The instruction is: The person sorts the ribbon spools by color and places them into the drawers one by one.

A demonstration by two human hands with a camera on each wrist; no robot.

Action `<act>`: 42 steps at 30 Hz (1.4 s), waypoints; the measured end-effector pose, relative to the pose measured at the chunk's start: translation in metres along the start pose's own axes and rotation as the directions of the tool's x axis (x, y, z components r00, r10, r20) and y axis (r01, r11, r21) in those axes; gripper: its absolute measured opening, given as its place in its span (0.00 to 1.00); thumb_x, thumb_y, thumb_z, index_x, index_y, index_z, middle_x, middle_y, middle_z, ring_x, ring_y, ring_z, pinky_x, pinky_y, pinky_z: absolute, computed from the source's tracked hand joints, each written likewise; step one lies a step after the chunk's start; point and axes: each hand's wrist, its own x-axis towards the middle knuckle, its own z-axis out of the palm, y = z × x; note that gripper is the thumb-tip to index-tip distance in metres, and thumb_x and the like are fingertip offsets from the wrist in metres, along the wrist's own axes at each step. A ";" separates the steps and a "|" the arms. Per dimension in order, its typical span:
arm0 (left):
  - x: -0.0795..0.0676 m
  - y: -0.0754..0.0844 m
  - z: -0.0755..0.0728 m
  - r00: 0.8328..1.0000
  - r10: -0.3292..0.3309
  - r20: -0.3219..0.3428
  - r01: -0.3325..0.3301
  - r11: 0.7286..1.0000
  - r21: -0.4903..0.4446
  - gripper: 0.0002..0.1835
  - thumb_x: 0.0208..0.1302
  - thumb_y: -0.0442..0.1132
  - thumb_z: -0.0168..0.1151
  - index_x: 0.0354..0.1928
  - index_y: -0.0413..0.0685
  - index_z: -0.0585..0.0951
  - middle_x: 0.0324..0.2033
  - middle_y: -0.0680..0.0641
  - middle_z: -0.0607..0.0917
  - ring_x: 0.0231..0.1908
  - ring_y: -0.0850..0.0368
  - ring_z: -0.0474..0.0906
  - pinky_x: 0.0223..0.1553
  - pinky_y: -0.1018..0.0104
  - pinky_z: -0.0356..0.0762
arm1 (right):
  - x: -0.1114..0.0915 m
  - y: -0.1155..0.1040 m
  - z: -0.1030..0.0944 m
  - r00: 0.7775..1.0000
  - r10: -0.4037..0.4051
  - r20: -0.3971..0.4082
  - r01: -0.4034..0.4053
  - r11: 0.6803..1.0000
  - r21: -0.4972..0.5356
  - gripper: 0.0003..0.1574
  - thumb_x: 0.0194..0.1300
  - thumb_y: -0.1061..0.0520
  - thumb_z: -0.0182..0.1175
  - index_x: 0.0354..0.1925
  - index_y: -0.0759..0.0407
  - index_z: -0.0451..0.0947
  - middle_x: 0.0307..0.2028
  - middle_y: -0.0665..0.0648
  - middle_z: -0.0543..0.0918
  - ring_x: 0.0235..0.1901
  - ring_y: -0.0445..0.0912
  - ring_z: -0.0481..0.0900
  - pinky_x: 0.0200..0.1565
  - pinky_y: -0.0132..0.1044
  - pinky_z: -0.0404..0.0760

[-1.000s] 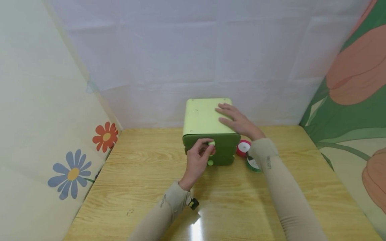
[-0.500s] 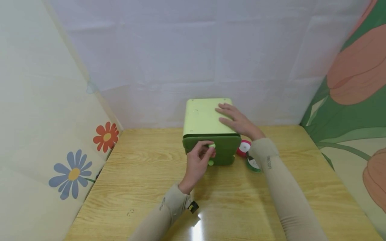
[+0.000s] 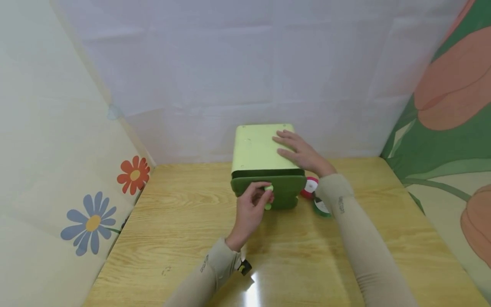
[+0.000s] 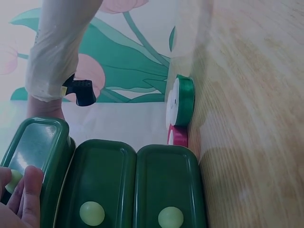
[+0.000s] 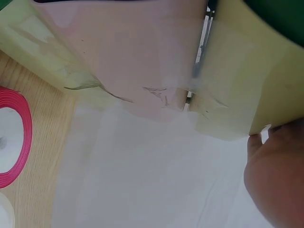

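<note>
A small light green drawer cabinet (image 3: 253, 147) with dark green drawers stands on the table. My left hand (image 3: 248, 209) pinches the round knob (image 3: 269, 187) of the top drawer (image 3: 289, 184), which sticks out a little from the cabinet. In the left wrist view this top drawer (image 4: 56, 156) juts forward of the middle drawer (image 4: 102, 171) and the bottom drawer (image 4: 166, 175), both flush and each with a pale knob. My right hand (image 3: 301, 152) rests with spread fingers on the cabinet's top, near its right edge.
Right beside the cabinet lie a pink ribbon spool (image 3: 310, 186) and a green ribbon spool (image 3: 321, 208), partly behind my right sleeve (image 3: 337, 196). The wooden table (image 3: 184, 213) meets a white sheet (image 3: 211, 76) at the back. Flower-printed panels flank both sides.
The top drawer has slid out a short way toward me with my left hand on its knob, and a dark gap has appeared under the cabinet's top edge. My right hand has stayed in place.
</note>
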 end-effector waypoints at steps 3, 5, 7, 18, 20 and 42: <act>-0.003 0.001 -0.001 1.000 -0.008 0.007 0.007 1.000 0.007 0.10 0.74 0.41 0.64 0.53 0.49 0.83 0.35 0.39 0.89 0.36 0.36 0.86 0.36 0.67 0.88 | 0.000 0.000 0.001 1.000 0.005 0.003 -0.005 1.000 -0.004 0.35 0.81 0.40 0.49 0.79 0.46 0.62 0.83 0.51 0.52 0.83 0.52 0.41 0.79 0.66 0.42; -0.005 0.001 -0.001 1.000 -0.006 0.012 0.006 1.000 0.004 0.10 0.75 0.41 0.63 0.53 0.48 0.83 0.35 0.39 0.89 0.37 0.35 0.86 0.37 0.66 0.89 | -0.001 0.000 0.001 1.000 0.005 0.001 -0.005 1.000 -0.008 0.34 0.81 0.40 0.49 0.79 0.46 0.62 0.83 0.51 0.52 0.83 0.53 0.42 0.79 0.66 0.42; -0.007 0.001 -0.001 1.000 -0.007 0.014 0.007 1.000 0.006 0.10 0.75 0.41 0.63 0.53 0.48 0.82 0.36 0.39 0.89 0.37 0.36 0.86 0.38 0.63 0.89 | -0.001 0.001 0.001 1.000 0.002 -0.001 -0.002 1.000 -0.012 0.35 0.81 0.40 0.49 0.79 0.47 0.62 0.83 0.52 0.52 0.83 0.53 0.42 0.79 0.66 0.42; -0.016 0.006 -0.003 0.999 -0.016 0.030 0.016 1.000 0.004 0.10 0.75 0.42 0.63 0.53 0.49 0.82 0.37 0.34 0.88 0.38 0.39 0.87 0.42 0.60 0.90 | 0.001 0.002 0.001 1.000 -0.010 -0.006 0.010 1.000 -0.004 0.34 0.81 0.43 0.49 0.78 0.48 0.63 0.82 0.53 0.53 0.83 0.53 0.42 0.80 0.65 0.44; -0.018 0.006 -0.003 1.000 -0.017 0.027 0.017 1.000 0.000 0.10 0.75 0.42 0.63 0.53 0.49 0.82 0.37 0.33 0.88 0.37 0.44 0.88 0.43 0.61 0.90 | 0.001 0.002 0.002 1.000 -0.007 -0.002 0.007 1.000 -0.001 0.34 0.81 0.42 0.49 0.79 0.47 0.62 0.83 0.52 0.53 0.83 0.52 0.42 0.80 0.65 0.44; -0.035 0.014 -0.003 0.999 -0.033 0.008 0.033 0.999 0.030 0.09 0.75 0.41 0.64 0.52 0.49 0.83 0.35 0.40 0.89 0.36 0.57 0.87 0.41 0.62 0.90 | 0.003 0.003 0.002 1.000 -0.013 0.000 0.013 1.000 -0.002 0.34 0.82 0.42 0.49 0.79 0.49 0.62 0.82 0.52 0.53 0.83 0.52 0.42 0.80 0.63 0.44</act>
